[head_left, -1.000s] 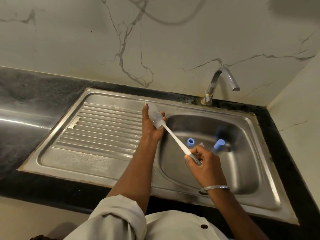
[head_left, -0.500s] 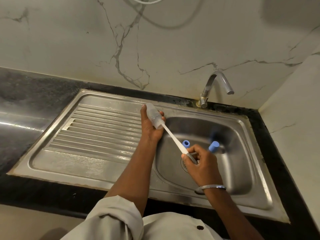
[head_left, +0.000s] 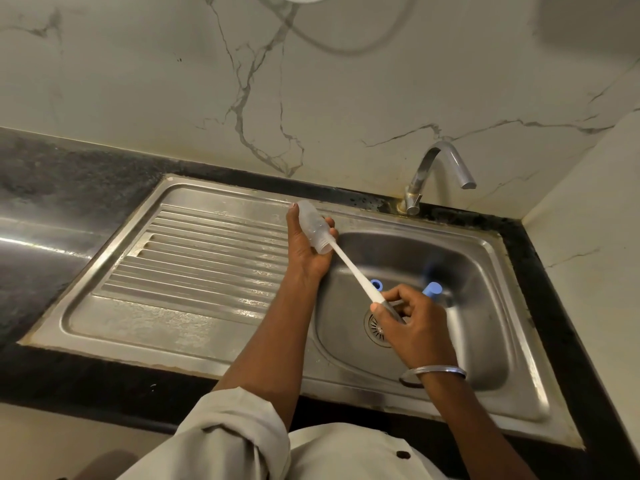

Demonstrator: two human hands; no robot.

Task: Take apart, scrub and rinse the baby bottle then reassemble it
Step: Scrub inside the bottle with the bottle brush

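My left hand (head_left: 306, 247) is wrapped round the clear bottle (head_left: 311, 226). It lies across my palm, thumb up along its left side, fingertips (head_left: 333, 233) curled over its right, mouth tilted down toward my other hand. The white brush handle (head_left: 353, 271) runs out of that mouth to my right hand (head_left: 415, 323), whose fingers are clamped on its grey end above the drain (head_left: 375, 329) of the sink (head_left: 485, 258). Just beyond those knuckles, in the basin, sit a blue ring (head_left: 376, 284) and a blue cap (head_left: 432, 289).

clear bottle (head_left: 313, 232) – tilted, brush (head_left: 353, 271) inside | blue ring (head_left: 376, 284), blue cap (head_left: 432, 290) – in basin (head_left: 478, 341)
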